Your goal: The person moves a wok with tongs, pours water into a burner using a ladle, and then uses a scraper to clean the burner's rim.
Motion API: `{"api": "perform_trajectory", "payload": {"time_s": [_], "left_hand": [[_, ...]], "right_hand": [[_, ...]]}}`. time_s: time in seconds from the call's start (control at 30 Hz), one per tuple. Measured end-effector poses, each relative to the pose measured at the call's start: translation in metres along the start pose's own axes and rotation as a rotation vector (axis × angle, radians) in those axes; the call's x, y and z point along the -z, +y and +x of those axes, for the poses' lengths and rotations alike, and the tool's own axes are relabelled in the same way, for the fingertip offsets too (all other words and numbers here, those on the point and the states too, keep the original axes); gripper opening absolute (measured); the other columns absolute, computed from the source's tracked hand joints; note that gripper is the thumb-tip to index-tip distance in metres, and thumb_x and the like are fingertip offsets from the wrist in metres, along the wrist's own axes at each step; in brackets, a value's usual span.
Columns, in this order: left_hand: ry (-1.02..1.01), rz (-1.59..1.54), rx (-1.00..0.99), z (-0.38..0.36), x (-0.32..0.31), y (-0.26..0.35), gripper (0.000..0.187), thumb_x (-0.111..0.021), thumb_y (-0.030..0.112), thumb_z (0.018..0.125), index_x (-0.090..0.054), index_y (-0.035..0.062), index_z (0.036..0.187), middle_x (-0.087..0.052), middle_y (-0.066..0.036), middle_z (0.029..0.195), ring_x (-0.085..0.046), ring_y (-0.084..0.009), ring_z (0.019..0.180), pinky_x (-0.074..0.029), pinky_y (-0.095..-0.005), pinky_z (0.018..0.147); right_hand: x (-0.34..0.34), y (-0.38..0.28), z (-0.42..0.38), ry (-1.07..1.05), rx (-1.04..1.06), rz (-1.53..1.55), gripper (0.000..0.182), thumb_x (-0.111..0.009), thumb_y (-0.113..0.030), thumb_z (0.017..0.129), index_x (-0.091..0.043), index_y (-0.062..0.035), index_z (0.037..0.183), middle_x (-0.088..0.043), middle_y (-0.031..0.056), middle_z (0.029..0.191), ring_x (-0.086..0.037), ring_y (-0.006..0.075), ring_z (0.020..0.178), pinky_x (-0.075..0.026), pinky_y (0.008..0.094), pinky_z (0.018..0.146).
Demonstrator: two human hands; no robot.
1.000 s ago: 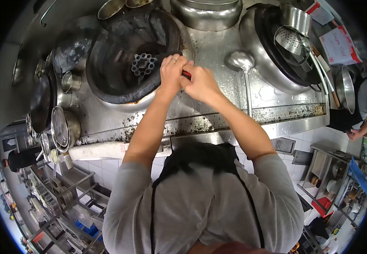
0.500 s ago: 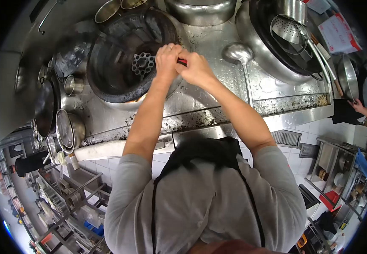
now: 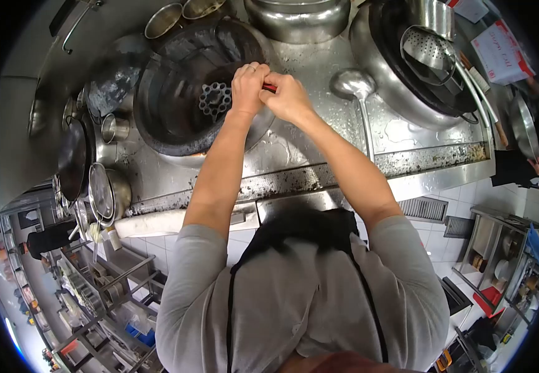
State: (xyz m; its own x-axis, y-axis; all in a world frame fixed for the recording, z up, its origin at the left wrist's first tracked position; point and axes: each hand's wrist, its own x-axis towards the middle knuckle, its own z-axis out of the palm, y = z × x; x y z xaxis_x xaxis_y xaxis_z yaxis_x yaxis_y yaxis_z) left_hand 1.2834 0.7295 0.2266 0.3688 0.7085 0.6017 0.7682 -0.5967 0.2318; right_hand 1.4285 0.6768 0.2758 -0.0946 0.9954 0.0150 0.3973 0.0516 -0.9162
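Note:
My left hand (image 3: 249, 89) and my right hand (image 3: 287, 96) meet above the right rim of a dark round wok burner (image 3: 185, 149). Something with a red and black handle (image 3: 270, 87) passes between them, and the fingers of both hands are closed on it. Just left of my left hand, over the burner's hollow, shows a grey metal burner head (image 3: 214, 99) with a ring of round holes. Whether it joins the handle is hidden behind my left hand. A steel ladle (image 3: 354, 84) lies on the wet steel counter (image 3: 319, 124) to the right of my hands.
A large steel pot (image 3: 297, 25) stands at the back. On the right, a wok (image 3: 418, 93) holds a perforated skimmer (image 3: 428, 53). Strainers (image 3: 100, 189) and a small steel cup (image 3: 115, 127) are at the left. At the far right, a co-worker's hand (image 3: 538, 166) touches a pan (image 3: 524, 127).
The view has shifted slightly, so the counter and burner appear a little further right and lower. Both hands keep their hold, and the holed burner head has turned and sits closer to my left hand.

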Motion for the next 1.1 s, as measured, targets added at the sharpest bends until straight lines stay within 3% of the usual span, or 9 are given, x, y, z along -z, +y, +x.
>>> {"api": "perform_trajectory", "payload": {"time_s": [0.1, 0.2, 0.33, 0.43, 0.57, 0.8, 0.9, 1.0, 1.1], "left_hand": [[0.004, 0.008, -0.009, 0.001, 0.002, 0.016, 0.015, -0.071, 0.013, 0.073, -0.060, 0.0100, 0.081, -0.061, -0.012, 0.083, -0.063, -0.0350, 0.086, -0.049, -0.0459, 0.076], [0.029, -0.023, 0.027, -0.003, -0.006, 0.016, 0.014, -0.070, 0.010, 0.071, -0.060, 0.0094, 0.081, -0.061, -0.012, 0.083, -0.062, -0.0357, 0.085, -0.048, -0.0466, 0.076], [-0.012, 0.013, 0.007, 0.020, -0.004, 0.006, 0.015, -0.070, 0.011, 0.071, -0.059, 0.0091, 0.080, -0.061, -0.013, 0.083, -0.062, -0.0357, 0.085, -0.048, -0.0464, 0.076], [-0.001, -0.043, 0.032, 0.002, 0.003, 0.021, 0.016, -0.071, 0.011, 0.070, -0.059, 0.0098, 0.080, -0.061, -0.012, 0.082, -0.062, -0.0357, 0.085, -0.048, -0.0466, 0.075], [-0.007, 0.003, 0.031, 0.013, -0.010, -0.003, 0.017, -0.072, 0.011, 0.070, -0.059, 0.0096, 0.081, -0.062, -0.013, 0.084, -0.064, -0.0357, 0.086, -0.049, -0.0462, 0.075], [-0.007, -0.007, 0.047, 0.014, -0.017, -0.003, 0.016, -0.072, 0.010, 0.070, -0.060, 0.0088, 0.080, -0.062, -0.012, 0.083, -0.063, -0.0361, 0.084, -0.048, -0.0469, 0.074], [0.020, -0.006, 0.043, 0.030, -0.015, -0.003, 0.016, -0.073, 0.010, 0.070, -0.060, 0.0084, 0.079, -0.063, -0.013, 0.084, -0.063, -0.0369, 0.083, -0.049, -0.0476, 0.074], [0.020, -0.051, 0.100, 0.023, -0.014, 0.006, 0.016, -0.072, 0.010, 0.071, -0.063, 0.0073, 0.083, -0.064, -0.014, 0.085, -0.064, -0.0378, 0.084, -0.049, -0.0486, 0.074], [0.068, -0.066, 0.088, 0.019, -0.020, -0.003, 0.014, -0.071, 0.011, 0.072, -0.060, 0.0066, 0.080, -0.063, -0.015, 0.084, -0.063, -0.0386, 0.082, -0.049, -0.0495, 0.075]], "right_hand": [[0.008, 0.016, -0.003, -0.024, 0.097, 0.076, 0.028, -0.069, -0.019, 0.080, -0.075, -0.0046, 0.103, -0.076, 0.0189, 0.098, -0.074, 0.0354, 0.092, -0.056, 0.0404, 0.084], [0.008, 0.021, -0.001, -0.092, 0.022, -0.081, 0.029, -0.069, -0.018, 0.080, -0.075, -0.0049, 0.105, -0.076, 0.0182, 0.098, -0.074, 0.0341, 0.091, -0.056, 0.0395, 0.083], [0.013, 0.004, 0.019, -0.032, -0.029, 0.062, 0.030, -0.070, -0.017, 0.079, -0.076, -0.0053, 0.106, -0.076, 0.0184, 0.099, -0.074, 0.0343, 0.093, -0.056, 0.0409, 0.087], [0.021, 0.008, -0.003, -0.064, 0.098, -0.039, 0.030, -0.069, -0.017, 0.079, -0.076, -0.0048, 0.106, -0.076, 0.0188, 0.100, -0.074, 0.0348, 0.093, -0.056, 0.0415, 0.086], [0.011, 0.004, 0.022, -0.076, -0.066, 0.008, 0.032, -0.070, -0.019, 0.079, -0.077, -0.0069, 0.107, -0.076, 0.0193, 0.100, -0.074, 0.0359, 0.094, -0.056, 0.0432, 0.086], [0.017, 0.013, 0.031, -0.147, -0.036, -0.052, 0.032, -0.069, -0.022, 0.078, -0.076, -0.0074, 0.107, -0.076, 0.0179, 0.095, -0.074, 0.0323, 0.090, -0.056, 0.0398, 0.083], [0.021, 0.011, 0.048, -0.067, 0.010, -0.054, 0.029, -0.069, -0.022, 0.077, -0.077, -0.0060, 0.100, -0.075, 0.0195, 0.087, -0.075, 0.0303, 0.084, -0.056, 0.0398, 0.078], [0.041, 0.001, 0.040, -0.194, 0.084, -0.146, 0.028, -0.069, -0.021, 0.076, -0.077, -0.0045, 0.097, -0.074, 0.0197, 0.083, -0.074, 0.0317, 0.081, -0.056, 0.0415, 0.076], [0.021, 0.008, 0.046, -0.125, 0.074, -0.097, 0.028, -0.069, -0.022, 0.074, -0.077, -0.0049, 0.095, -0.073, 0.0198, 0.082, -0.074, 0.0336, 0.080, -0.055, 0.0422, 0.075]]}}
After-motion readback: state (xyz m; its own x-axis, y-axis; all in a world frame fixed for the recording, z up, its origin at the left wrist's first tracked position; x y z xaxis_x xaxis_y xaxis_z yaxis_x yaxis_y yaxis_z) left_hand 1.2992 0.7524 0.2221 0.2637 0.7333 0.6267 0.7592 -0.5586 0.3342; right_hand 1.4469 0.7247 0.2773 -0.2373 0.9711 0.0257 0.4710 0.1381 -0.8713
